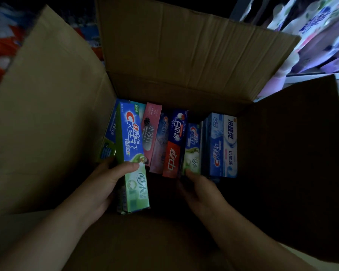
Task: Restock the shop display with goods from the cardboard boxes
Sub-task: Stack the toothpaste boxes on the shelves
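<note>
My left hand grips a green and blue toothpaste box, thumb across its face, at centre left of the frame inside the open cardboard box. My right hand reaches the row of toothpaste boxes at centre, fingertips on a green one; I cannot tell whether they grip it.

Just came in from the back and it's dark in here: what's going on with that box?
A person is unpacking toothpaste from an open cardboard box. The left hand grips a blue-and-green Crest carton, raised above the row. The right hand reaches to a smaller Crest carton among those standing inside.
</note>
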